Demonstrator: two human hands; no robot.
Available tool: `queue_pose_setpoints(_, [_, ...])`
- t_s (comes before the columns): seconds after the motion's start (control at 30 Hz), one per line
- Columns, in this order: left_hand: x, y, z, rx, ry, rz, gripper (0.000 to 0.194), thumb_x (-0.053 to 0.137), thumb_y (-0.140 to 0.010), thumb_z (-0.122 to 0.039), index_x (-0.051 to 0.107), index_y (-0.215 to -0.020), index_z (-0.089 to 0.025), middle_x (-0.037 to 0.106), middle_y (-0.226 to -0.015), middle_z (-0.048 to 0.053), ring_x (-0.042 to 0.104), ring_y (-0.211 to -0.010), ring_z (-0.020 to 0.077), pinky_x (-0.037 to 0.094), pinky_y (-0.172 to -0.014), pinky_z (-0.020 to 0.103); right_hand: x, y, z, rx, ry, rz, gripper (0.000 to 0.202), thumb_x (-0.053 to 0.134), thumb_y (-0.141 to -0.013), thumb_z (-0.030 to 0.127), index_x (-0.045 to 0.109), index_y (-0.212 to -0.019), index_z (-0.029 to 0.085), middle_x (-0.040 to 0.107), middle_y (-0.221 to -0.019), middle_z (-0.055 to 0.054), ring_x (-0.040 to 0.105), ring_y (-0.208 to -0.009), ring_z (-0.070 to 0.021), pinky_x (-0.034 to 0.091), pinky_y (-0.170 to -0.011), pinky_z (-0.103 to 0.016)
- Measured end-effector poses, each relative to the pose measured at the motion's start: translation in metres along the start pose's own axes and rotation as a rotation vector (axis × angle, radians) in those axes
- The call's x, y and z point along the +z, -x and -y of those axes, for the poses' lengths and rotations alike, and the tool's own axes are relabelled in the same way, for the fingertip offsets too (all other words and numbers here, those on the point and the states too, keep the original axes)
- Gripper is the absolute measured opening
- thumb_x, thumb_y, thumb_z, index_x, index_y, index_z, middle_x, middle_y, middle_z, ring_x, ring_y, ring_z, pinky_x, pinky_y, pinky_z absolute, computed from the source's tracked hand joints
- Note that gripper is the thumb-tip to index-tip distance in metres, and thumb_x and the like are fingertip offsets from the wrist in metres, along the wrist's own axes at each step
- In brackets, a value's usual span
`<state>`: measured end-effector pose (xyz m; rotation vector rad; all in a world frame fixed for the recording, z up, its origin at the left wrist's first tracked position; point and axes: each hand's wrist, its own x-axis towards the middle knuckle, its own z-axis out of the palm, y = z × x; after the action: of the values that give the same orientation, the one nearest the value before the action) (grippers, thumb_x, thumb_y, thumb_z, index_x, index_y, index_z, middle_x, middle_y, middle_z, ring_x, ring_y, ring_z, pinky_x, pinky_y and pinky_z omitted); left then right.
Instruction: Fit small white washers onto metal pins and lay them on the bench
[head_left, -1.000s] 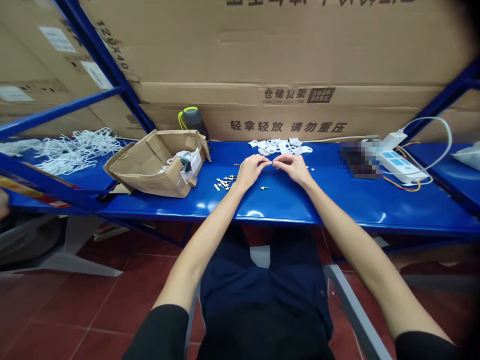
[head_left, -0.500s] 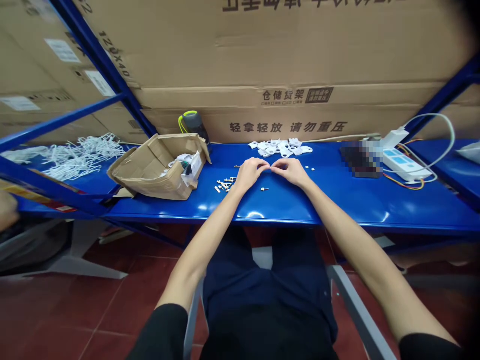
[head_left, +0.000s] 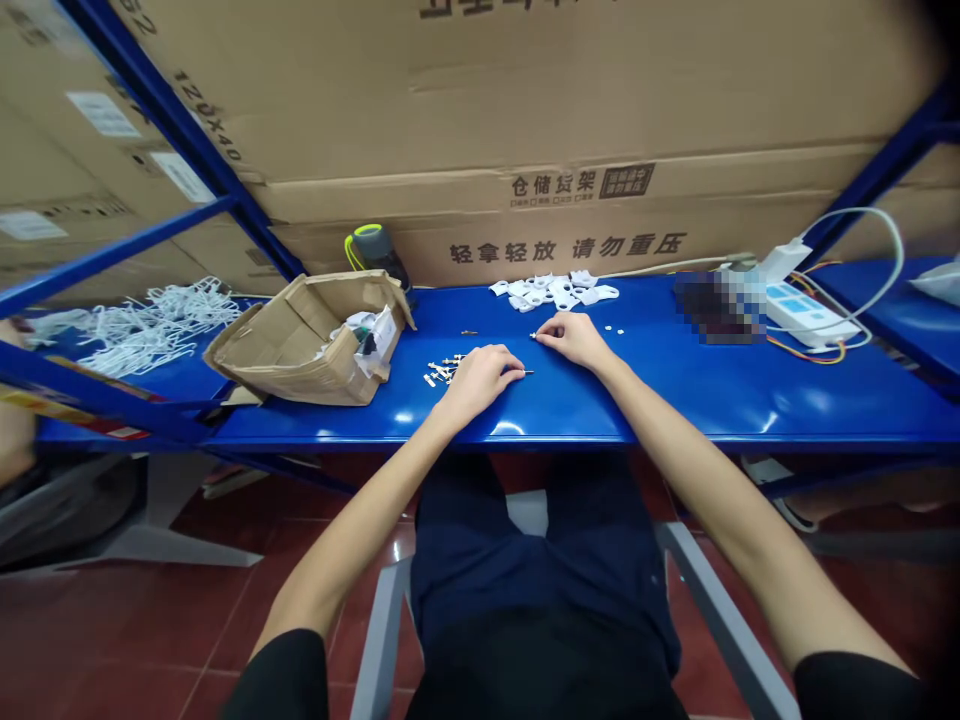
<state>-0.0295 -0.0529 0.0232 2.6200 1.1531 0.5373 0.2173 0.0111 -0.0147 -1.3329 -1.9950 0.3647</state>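
My left hand (head_left: 481, 382) rests low over the blue shelf top, fingers closed at a small metal pin-like part (head_left: 529, 372) that pokes out past the fingertips. Right beside that hand lies a small pile of metal and whitish pin-like parts (head_left: 437, 374), partly covered by it. My right hand (head_left: 574, 338) pinches a tiny white piece (head_left: 533, 336) between thumb and forefinger, its exact kind too small to make out. Behind the hands sits a heap of white plastic ring-shaped parts (head_left: 559, 291). One thin brass-coloured pin (head_left: 469, 332) lies alone on the surface.
An open cardboard box (head_left: 300, 370) with white parts inside stands on the left, a bottle (head_left: 379, 250) behind it. White bent wires (head_left: 157, 325) are heaped farther left. At right are a power strip (head_left: 814, 325) with cables and two tiny white bits (head_left: 614, 329).
My hands, fingertips together before, have separated. The left came down toward me onto the loose pin-like part; the right stayed near its place, now showing a tiny white piece.
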Motion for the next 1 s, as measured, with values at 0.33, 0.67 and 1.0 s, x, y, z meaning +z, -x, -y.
queue_pose_setpoints(0.33, [0.020,-0.054,0.016,-0.086,0.042,-0.083,0.015,0.075,-0.099,-0.028,0.087,-0.108,-0.026,0.079,-0.112,0.005,0.072,-0.099,0.0223,0.053,-0.089,0.032,0.003,-0.006,0.001,0.020,0.033,0.015,0.015,0.074,-0.090,0.024,0.087,-0.095,0.021,0.081,-0.089,-0.006,0.067,-0.078,-0.0205,0.049,-0.078,-0.032])
queue_pose_setpoints(0.67, [0.030,-0.052,0.028,-0.093,0.124,-0.150,0.014,0.076,-0.098,-0.030,0.087,-0.106,-0.026,0.079,-0.111,0.004,0.070,-0.094,0.0203,0.052,-0.084,0.031,-0.001,-0.003,0.002,0.009,0.018,0.049,0.015,0.072,-0.090,0.026,0.085,-0.093,0.020,0.076,-0.089,-0.006,0.062,-0.076,-0.0184,0.047,-0.077,-0.031])
queue_pose_setpoints(1.0, [0.015,-0.037,0.020,-0.079,0.096,-0.107,0.016,0.072,-0.100,-0.030,0.087,-0.104,-0.024,0.079,-0.107,0.006,0.071,-0.095,0.0222,0.052,-0.084,0.033,-0.009,0.006,0.009,-0.092,0.028,0.117,0.015,0.070,-0.091,0.028,0.083,-0.092,0.020,0.070,-0.094,-0.006,0.063,-0.085,-0.0195,0.046,-0.081,-0.032])
